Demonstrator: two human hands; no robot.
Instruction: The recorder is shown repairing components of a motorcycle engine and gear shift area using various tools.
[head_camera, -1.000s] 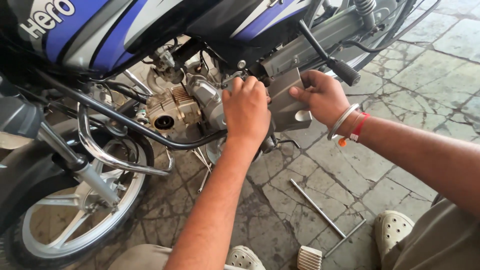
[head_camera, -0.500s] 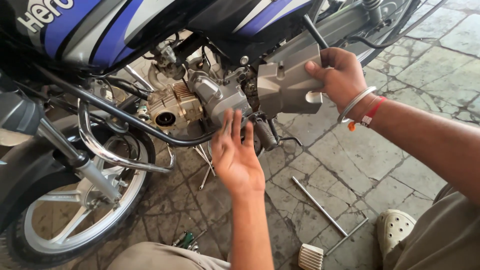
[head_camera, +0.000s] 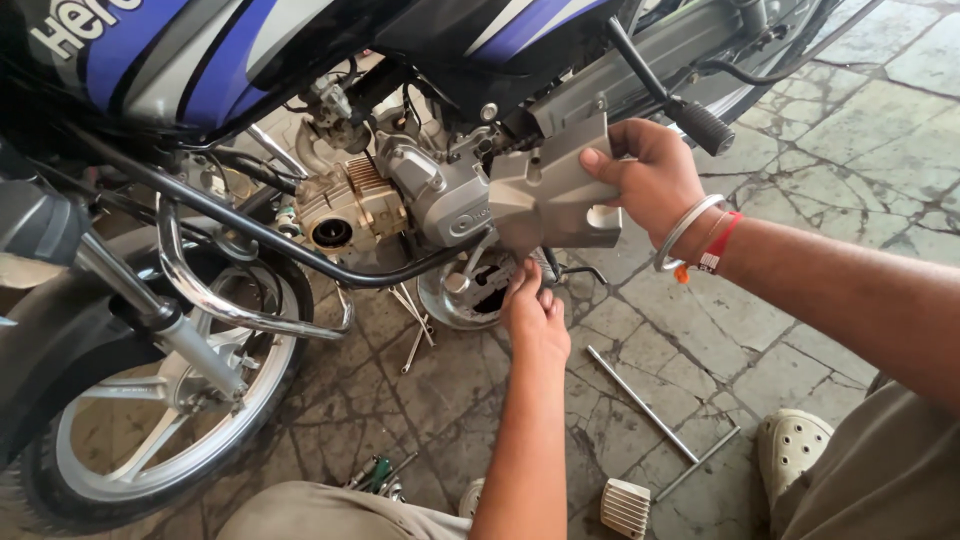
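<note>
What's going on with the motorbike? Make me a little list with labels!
place: paved stone floor
bike: motorcycle with a blue and silver tank
right hand: holds a grey engine cover against the engine
left hand: reaches under the cover's lower edge
on the floor: T-handle wrench, a few small tools
wrist: metal bangle, red thread

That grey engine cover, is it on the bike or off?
Off. The right hand holds the grey cover clear of the engine, exposing the round part beneath.
</note>
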